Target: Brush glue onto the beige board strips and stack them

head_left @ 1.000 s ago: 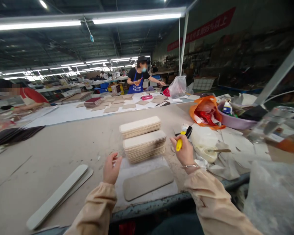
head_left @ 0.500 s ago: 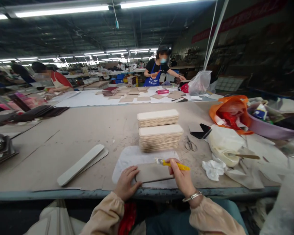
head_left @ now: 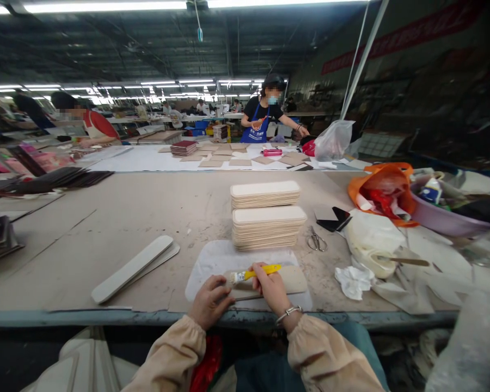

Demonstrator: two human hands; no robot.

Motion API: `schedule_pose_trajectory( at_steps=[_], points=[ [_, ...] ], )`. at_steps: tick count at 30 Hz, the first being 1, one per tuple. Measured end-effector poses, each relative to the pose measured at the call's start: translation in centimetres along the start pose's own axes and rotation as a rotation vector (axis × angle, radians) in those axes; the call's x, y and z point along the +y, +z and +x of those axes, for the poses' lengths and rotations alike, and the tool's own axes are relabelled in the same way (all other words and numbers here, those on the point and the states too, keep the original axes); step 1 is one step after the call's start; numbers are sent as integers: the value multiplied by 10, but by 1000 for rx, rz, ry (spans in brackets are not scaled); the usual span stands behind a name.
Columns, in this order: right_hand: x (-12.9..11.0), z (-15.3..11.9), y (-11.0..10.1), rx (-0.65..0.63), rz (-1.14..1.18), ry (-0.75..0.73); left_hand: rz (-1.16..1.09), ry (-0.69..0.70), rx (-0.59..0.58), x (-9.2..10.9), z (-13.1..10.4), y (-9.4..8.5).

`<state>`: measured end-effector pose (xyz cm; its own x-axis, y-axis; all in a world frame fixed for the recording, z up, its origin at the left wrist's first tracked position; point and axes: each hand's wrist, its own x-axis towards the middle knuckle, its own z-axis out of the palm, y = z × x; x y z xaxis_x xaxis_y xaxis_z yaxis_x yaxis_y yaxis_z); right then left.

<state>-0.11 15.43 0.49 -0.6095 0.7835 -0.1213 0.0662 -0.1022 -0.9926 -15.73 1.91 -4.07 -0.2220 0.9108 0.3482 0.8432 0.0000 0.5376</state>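
workbench | brush in r fingers | l hand on board

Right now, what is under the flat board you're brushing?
Under the board lies a pale sheet on the table. The left hand and right hand hide part of it.

Both forearms, in tan sleeves gathered at the wrist, come up over the near edge of the table. The left hand lies palm down, fingers curled and pressing flat. The right hand, a bracelet at its wrist, is closed in a grip, knuckles up, just beside the left.
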Motion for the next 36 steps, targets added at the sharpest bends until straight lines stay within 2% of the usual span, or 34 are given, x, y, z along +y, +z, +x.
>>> schedule_pose_trajectory(
  at_steps=[5,9,13,22,28,31,34,36],
  points=[
    [3,3,6,15,-171,-43,17,9,5,0,1,0],
    [2,4,-5,59,-290,-109,32,34,2,0,1,0],
    [-3,2,-31,125,-393,-84,61,82,10,-1,1,1],
    [-11,-6,-102,330,-672,-39,110,161,20,-9,-1,3],
    [-10,-12,-131,451,-942,-58,124,185,25,-9,-1,3],
    [-14,-17,-128,465,-891,-155,121,196,23,-9,-1,4],
    [-18,-19,-104,309,-518,-219,107,201,28,-10,-2,4],
    [-17,-18,-79,171,-275,-185,95,192,33,-10,-3,4]
  ],
)
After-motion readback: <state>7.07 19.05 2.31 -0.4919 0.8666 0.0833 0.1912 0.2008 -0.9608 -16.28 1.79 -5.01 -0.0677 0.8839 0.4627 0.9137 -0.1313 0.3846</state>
